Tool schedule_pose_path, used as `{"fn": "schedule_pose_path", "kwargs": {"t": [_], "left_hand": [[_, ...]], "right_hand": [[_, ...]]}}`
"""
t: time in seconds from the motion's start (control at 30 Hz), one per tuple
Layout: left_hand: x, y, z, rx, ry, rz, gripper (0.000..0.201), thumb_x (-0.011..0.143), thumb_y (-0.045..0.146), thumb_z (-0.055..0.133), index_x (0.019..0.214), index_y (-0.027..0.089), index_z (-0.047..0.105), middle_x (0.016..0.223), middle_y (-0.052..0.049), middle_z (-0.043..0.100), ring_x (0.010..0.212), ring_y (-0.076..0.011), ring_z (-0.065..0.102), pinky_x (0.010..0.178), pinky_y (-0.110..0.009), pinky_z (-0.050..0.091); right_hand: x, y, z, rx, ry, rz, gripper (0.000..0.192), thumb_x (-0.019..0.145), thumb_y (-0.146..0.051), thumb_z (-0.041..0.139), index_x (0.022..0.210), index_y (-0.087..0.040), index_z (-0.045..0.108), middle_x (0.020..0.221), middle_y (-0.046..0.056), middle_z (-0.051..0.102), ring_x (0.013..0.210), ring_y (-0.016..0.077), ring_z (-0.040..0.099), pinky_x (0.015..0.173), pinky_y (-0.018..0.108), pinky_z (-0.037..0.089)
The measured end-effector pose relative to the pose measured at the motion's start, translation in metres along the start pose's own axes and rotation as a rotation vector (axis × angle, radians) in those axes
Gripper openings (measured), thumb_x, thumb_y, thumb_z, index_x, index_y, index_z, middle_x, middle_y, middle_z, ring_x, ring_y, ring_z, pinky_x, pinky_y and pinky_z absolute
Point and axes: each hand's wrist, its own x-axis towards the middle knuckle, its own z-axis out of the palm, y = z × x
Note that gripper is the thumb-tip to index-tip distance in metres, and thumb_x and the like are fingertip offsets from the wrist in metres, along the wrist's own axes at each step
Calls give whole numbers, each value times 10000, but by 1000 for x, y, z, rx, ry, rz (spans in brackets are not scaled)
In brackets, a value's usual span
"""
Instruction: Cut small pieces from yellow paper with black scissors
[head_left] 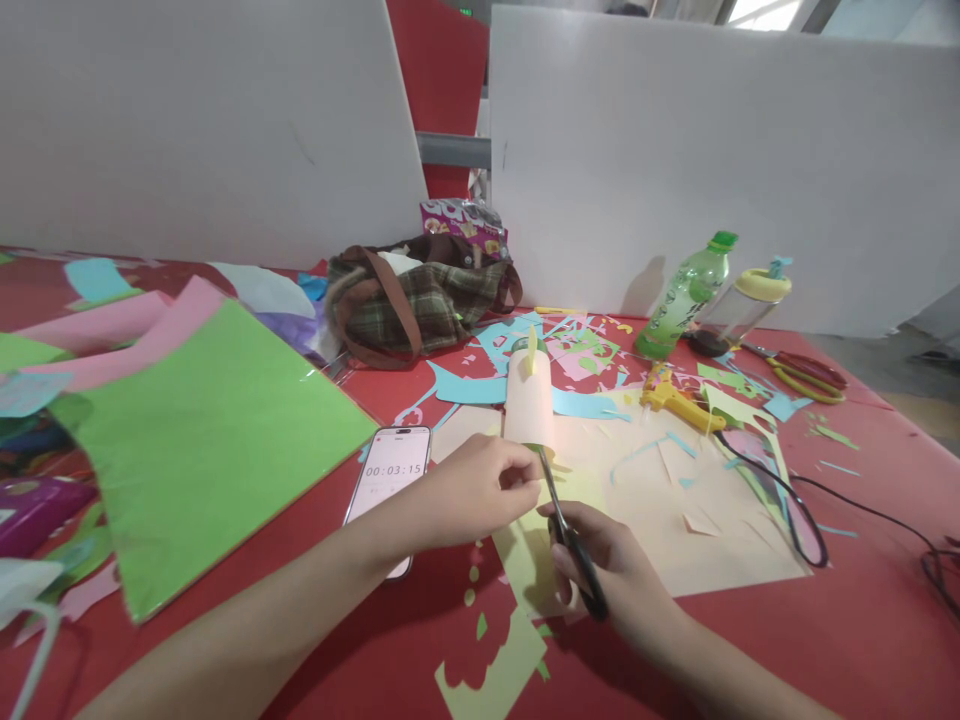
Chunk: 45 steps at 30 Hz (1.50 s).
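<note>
Black-handled scissors [568,537] sit gripped in my right hand [604,555], pointing forward, likely so the tips can work close to my left hand [487,485], half-curled, whether gripping anything I can't tell. Just beyond it is the tube [527,408], pale pink, yellow slip [532,352] near its far end, blue strips [472,388] either side.

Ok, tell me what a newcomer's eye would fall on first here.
Most likely the big bright green sheet on the left of the red table. Next, perhaps, the pale paper tube near the middle, with light blue paper reaching out on both sides. Just in front of it, the right hand holds black-handled scissors, their blades pointing toward the tube, close to the left hand.
</note>
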Motion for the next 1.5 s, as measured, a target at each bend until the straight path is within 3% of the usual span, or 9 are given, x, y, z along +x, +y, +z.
{"fn": "schedule_pose_path", "kwargs": {"t": [0.2,0.33,0.5,0.73,0.93,1.5], "left_hand": [[1,6,0,-6,-55,9,181,724,245,381,589,154,460,529,43,399,494,-73,341,442,-175,254],[0,9,0,26,-94,48,174,714,214,387,566,151,455,516,46,386,487,-65,341,440,-168,253],[-1,10,6,68,-202,88,147,692,173,390,565,149,460,502,42,399,461,-62,344,424,-177,246],[0,3,18,101,-254,144,158,670,151,389,513,153,380,454,48,354,427,-60,313,417,-186,250],[1,3,16,146,-268,193,155,684,143,403,531,151,423,454,46,377,436,-64,359,436,-190,265],[3,3,19,129,-147,190,157,687,146,399,574,143,508,476,28,486,461,-82,436,510,-199,337]], "right_hand": [[-1,-1,-4,29,-25,-178,334,685,-385,585,944,-191,502,619,-28,471,504,112,467,484,261,393],[0,-4,-5,100,54,-275,323,672,-291,627,941,-238,456,738,-13,479,649,142,515,585,281,414],[3,-7,-4,114,151,-351,343,654,-159,633,911,-257,428,733,-35,474,655,117,511,595,246,411],[2,-2,-5,-2,104,-319,361,644,-103,612,922,-242,429,718,-32,492,643,115,509,608,241,412],[1,0,-6,-27,70,-323,372,662,-92,592,949,-250,416,718,-35,486,641,111,513,607,236,412],[0,-6,-5,-22,115,-318,316,685,-150,580,935,-241,411,738,-19,474,662,127,499,580,248,408]]}}
